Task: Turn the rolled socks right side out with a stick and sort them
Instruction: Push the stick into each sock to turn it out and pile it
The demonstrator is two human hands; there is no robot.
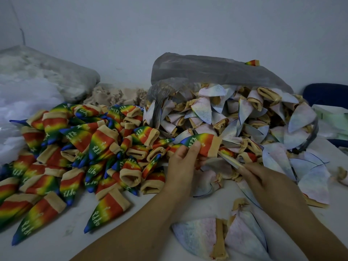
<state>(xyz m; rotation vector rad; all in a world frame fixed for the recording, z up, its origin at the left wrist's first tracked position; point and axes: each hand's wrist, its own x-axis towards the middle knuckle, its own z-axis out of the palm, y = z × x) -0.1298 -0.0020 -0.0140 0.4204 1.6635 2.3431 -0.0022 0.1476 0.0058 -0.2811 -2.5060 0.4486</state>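
My left hand point(181, 161) grips a turned sock point(202, 143); my right hand point(263, 178) pinches the stick point(228, 160). A big turned pile point(75, 147) lies left of the bag point(207, 70), which is still full, so I judge the job about half done.

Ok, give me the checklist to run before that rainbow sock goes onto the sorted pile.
1. Right side out: ok. The rainbow sock shows its colours and lettering.
2. Grip: ok. The left hand pinches the sock, thumb on top.
3. Stick clear of the cuff: cannot tell. Its far end lies right at the cuff.
4. Stick held: ok. The right hand holds its near end.
5. Drop spot: ok. The sorted pile lies just left of the left hand.
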